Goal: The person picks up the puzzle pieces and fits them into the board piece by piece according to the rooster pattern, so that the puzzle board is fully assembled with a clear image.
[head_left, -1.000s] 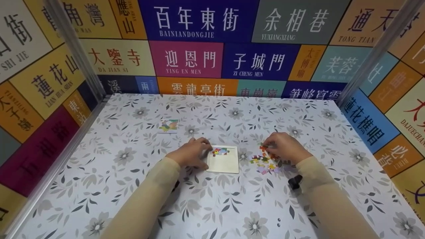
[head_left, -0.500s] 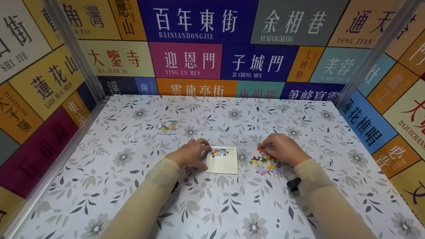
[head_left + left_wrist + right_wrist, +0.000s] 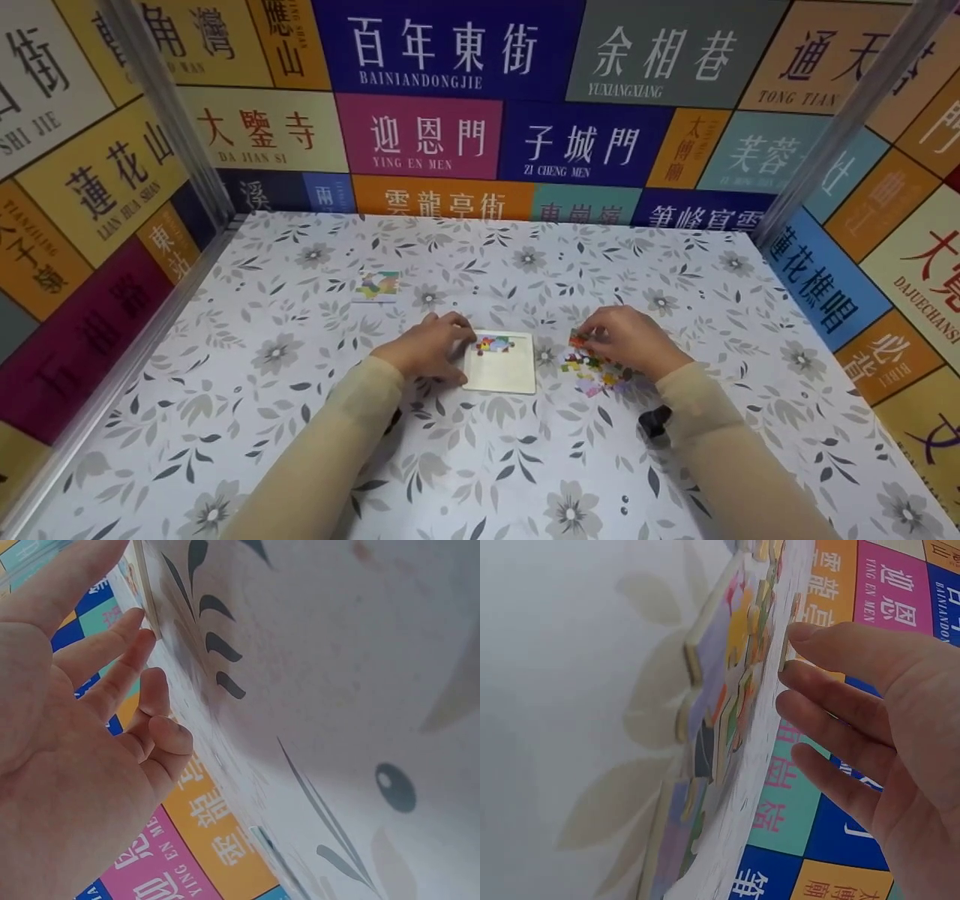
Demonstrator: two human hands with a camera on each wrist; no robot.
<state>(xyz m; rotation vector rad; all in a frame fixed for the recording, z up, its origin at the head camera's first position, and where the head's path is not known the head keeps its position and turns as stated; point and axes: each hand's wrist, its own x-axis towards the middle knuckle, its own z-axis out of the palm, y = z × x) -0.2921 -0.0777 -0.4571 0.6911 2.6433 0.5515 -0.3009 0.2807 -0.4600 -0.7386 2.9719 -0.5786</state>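
A shallow cream puzzle tray (image 3: pixel 499 375) lies mid-table, with several joined colourful jigsaw pieces (image 3: pixel 495 344) near its top left. My left hand (image 3: pixel 427 349) rests at the tray's left side, fingertips by the upper corner and thumb by the lower one. In the left wrist view its ring and little fingers (image 3: pixel 171 736) curl loosely. Right of the tray, my right hand (image 3: pixel 630 341) pinches a red-orange and green jigsaw piece (image 3: pixel 577 339) between thumb and forefinger. The right wrist view shows that jigsaw piece (image 3: pixel 784 652) edge-on. Loose jigsaw pieces (image 3: pixel 596 375) lie heaped below this hand.
A square picture card (image 3: pixel 376 286) lies at the back left of the floral-covered table (image 3: pixel 300 420). Panels of coloured street-name signs (image 3: pixel 420 135) stand behind and at both sides. Clear posts (image 3: pixel 176 127) rise at the back corners.
My right hand has moved slightly left, carrying the pinched jigsaw piece from the top of the heap toward the tray. The left hand has stayed at the tray's side.
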